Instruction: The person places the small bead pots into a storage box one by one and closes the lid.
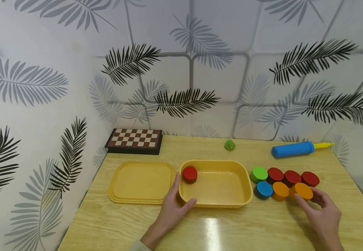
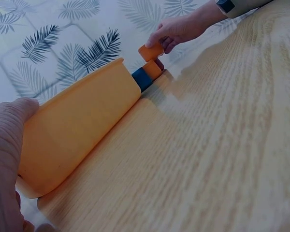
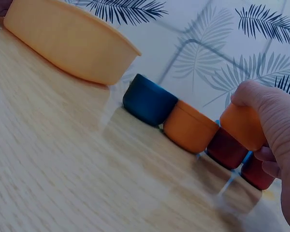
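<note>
A yellow rectangular tub (image 1: pixel 216 203) stands mid-table with one red round pot (image 1: pixel 190 174) in its left end. My left hand (image 1: pixel 175 205) holds the tub's front left corner, thumb across the front wall and fingers along the left side. Over at the right, my right hand (image 1: pixel 324 212) pinches an orange round pot (image 1: pixel 303 191) between thumb and fingers, raised above the others in the left wrist view. Beside it are a second orange pot (image 3: pixel 190 128), a blue pot (image 3: pixel 149 101), a green pot (image 1: pixel 259 174) and several red pots (image 1: pixel 292 178).
A flat yellow lid (image 1: pixel 142 183) lies left of the tub. Behind it sits a checkered board box (image 1: pixel 134 140). Along the back are a small green toy (image 1: pixel 230 145) and a blue hand pump (image 1: pixel 294 150) with a yellow nozzle. Patterned walls bound the table's left and back.
</note>
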A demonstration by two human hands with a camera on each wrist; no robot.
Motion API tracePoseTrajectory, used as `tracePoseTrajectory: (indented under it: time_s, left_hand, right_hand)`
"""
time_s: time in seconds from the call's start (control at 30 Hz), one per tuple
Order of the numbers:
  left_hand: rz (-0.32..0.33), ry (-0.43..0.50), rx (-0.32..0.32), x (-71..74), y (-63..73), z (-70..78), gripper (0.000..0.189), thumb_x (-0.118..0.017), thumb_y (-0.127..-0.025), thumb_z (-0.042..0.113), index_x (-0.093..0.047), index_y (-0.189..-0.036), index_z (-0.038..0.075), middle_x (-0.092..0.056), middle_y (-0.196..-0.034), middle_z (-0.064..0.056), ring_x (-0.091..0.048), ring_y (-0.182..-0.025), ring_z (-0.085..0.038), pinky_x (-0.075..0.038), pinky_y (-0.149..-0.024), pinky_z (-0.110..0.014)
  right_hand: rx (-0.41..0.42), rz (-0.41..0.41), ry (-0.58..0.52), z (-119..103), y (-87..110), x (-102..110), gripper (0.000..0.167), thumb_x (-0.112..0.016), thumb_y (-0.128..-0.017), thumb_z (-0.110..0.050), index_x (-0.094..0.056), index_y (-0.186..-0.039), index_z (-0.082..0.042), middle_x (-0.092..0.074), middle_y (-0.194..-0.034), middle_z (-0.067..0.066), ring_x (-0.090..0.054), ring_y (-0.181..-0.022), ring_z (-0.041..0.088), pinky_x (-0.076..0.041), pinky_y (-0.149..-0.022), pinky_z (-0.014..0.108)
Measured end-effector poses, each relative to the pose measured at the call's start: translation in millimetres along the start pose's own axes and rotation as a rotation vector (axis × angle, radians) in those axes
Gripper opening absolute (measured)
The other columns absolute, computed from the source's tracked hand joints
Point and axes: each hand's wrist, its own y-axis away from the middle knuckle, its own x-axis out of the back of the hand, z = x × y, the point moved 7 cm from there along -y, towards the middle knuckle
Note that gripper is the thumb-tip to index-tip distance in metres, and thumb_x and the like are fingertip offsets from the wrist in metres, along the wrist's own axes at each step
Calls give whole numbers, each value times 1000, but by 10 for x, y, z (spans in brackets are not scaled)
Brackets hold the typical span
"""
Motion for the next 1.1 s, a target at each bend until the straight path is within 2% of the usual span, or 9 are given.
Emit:
tracePoseTrajectory:
  time_s: [0.3,0.5,0.73,0.87,1.1]
  left_hand:
    - [-1,10,4,-10,-17,0,104,-78,-95,40,-10,-169,13,-11,-175,-7,-13,-159,-17,-15,-127,-43]
    - [2,11,1,-7,-9,-9,104,-79,-94,39,-11,-169,13,-11,-175,-8,-14,-159,-19,-15,-127,-43]
    - [7,6,1,6,-8,3,104,-79,-94,39,-12,-169,13,-11,-175,-7,-14,-159,-20,-15,-127,-43]
    - [9,8,-9,10,-13,14,104,-79,-94,38,-12,-168,10,-12,-175,-7,-14,-159,-21,-15,-127,-43]
    - [8,10,-11,3,-7,8,103,-79,-94,38,-11,-169,13,-11,-175,-10,-14,-159,-21,-15,-126,-41]
  right_hand:
    - [67,37,-46,-238,26,86,57,-92,-81,-19,-69,-130,-2,-60,-94,-30,-58,-86,-7,-43,-82,2]
    - [135,25,-52,-356,59,61,54,-93,-79,-16,-70,-126,-3,-62,-93,-32,-58,-85,-9,-42,-82,1]
    - [223,-39,-33,-606,109,-53,55,-93,-79,-13,-70,-128,-2,-60,-100,-31,-56,-87,-8,-42,-83,1]
    - [269,-103,-57,-760,139,-152,54,-92,-80,-9,-68,-128,0,-61,-104,-27,-58,-88,-6,-44,-85,0]
    - [368,-181,-103,-942,161,-339,53,-92,-76,0,-70,-124,1,-64,-102,-23,-61,-86,-5,-48,-85,2]
